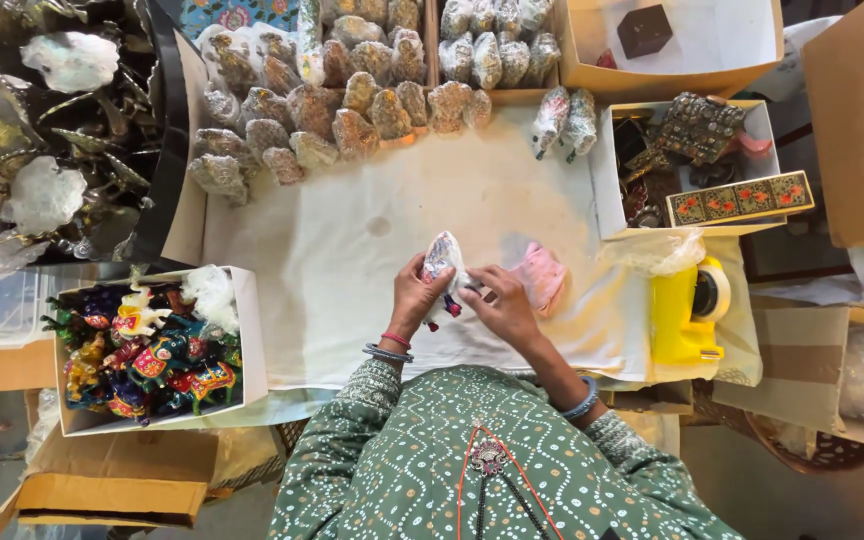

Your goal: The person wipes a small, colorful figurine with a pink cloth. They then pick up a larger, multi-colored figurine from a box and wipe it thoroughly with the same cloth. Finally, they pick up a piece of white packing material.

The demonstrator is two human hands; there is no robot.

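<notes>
Far left, top: dark tray (167, 150) of metal leaf-shaped pieces with wads of clear wrap among them. Below it, white box (249, 330) packed with brightly painted animal figurines (147, 355), unwrapped, at the left edge of the cloth. A flattened cardboard box (112, 485) lies lower down, off the surface.

Centre: white cloth-covered surface (352, 270), stained in spots. Along its far edge, rows of plastic-wrapped figurines (342, 100), many touching one another.

Left hand (414, 298) is closed around a partly wrapped figurine (442, 262), held upright just above the cloth near the front middle; bangles at the wrist. Right hand (500, 305) touches the same figurine from the other side, fingers pinching the clear wrap at its lower part. A bit of red and dark paint shows beneath the wrap.

Just right of the hands: small pink bundle (542, 275) on the cloth. Further right, yellow tape dispenser (684, 315) near the cloth's corner. Above it, white box (607, 170) of ornate metal pieces, a long painted box (740, 198) resting across its front rim
</notes>
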